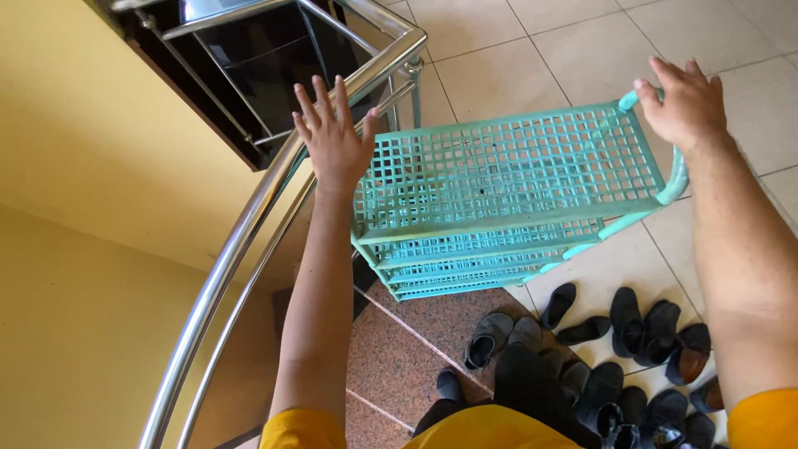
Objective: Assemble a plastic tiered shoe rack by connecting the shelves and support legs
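Observation:
A teal plastic shoe rack with several grid shelves stands on the tiled floor below me. My left hand is at the rack's left end, fingers spread, palm against its corner by the steel railing. My right hand rests on the rack's right end, fingers curled over the rounded side handle. Both forearms reach down from yellow sleeves.
A polished steel stair railing runs along the left, with a yellow wall beside it and a dark stairwell opening beyond. Several dark shoes lie scattered on the floor in front of the rack. Beige floor tiles extend beyond.

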